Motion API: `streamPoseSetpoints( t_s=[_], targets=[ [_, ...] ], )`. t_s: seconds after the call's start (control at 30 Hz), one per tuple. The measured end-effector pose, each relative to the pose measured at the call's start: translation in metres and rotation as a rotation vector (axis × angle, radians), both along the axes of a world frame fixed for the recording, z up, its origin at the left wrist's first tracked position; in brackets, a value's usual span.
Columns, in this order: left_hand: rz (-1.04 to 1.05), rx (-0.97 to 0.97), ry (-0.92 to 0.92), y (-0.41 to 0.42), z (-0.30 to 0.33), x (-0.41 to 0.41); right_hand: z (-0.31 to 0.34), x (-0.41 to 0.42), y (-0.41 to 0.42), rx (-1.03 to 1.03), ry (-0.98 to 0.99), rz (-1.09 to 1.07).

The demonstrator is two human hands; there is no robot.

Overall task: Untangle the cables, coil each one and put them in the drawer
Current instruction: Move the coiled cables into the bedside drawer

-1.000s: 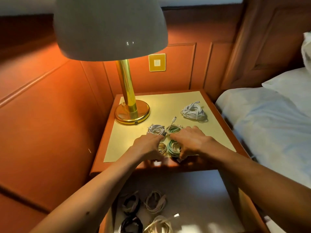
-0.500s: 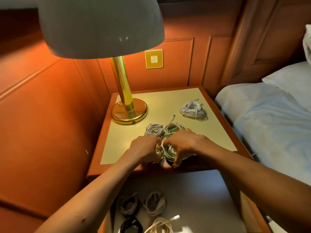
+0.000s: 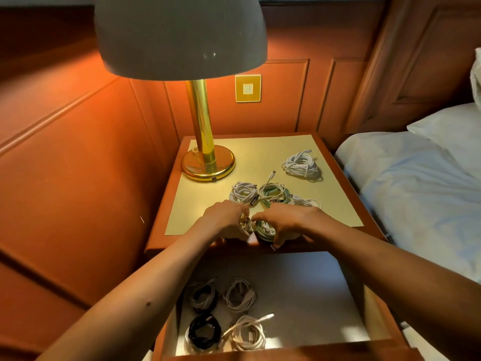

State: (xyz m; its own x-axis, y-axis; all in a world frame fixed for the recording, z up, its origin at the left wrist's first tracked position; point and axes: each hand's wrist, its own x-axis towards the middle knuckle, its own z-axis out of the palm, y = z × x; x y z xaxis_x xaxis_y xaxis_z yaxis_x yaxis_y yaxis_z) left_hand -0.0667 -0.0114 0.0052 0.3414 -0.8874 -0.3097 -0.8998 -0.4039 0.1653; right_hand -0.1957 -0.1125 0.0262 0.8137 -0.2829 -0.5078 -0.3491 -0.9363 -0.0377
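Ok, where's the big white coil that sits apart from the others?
In the head view, the big white coil lies on the nightstand top, back right, right of the lamp base and beyond the green coil.

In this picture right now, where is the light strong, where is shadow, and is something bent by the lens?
Head view: the lamp throws warm orange light on the wall panels and glare on its brass base; the open drawer lies in dimmer, grey light; the wide-angle lens stretches both forearms near the bottom edge; the coils under the hands are partly hidden.
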Motion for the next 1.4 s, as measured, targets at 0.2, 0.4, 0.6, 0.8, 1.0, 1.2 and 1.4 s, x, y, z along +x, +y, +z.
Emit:
streamPoseSetpoints(
  t_s=[0.2, 0.4, 0.6, 0.8, 1.0, 1.2, 1.4],
  targets=[
    [0.031, -0.061, -0.025, 0.024, -0.005, 0.004, -0.008, -0.011, 0.006, -0.102, -0.05, 0.007],
    [0.029, -0.16, 0.043, 0.059, -0.013, -0.003, -0.02, -0.024, 0.019, -0.164, -0.181, 0.05],
    [-0.045, -0.315, 0.283, 0.078, -0.028, -0.028, -0.039, -0.044, 0.046, -0.272, -0.323, 0.023],
    [-0.081, -0.201, 0.215, 0.085, -0.056, -0.06, -0.062, -0.096, 0.058, -0.264, -0.344, -0.02],
    [-0.185, -0.067, 0.147, 0.063, -0.085, -0.101, -0.091, -0.141, 0.044, -0.052, -0.111, -0.121],
    [-0.261, 0.063, -0.004, 0.036, -0.104, -0.145, -0.119, -0.159, 0.021, 0.103, 0.037, -0.151],
    [-0.352, 0.104, -0.098, 0.035, -0.124, -0.164, -0.136, -0.169, 0.022, 0.072, 0.016, -0.001]
  ],
)
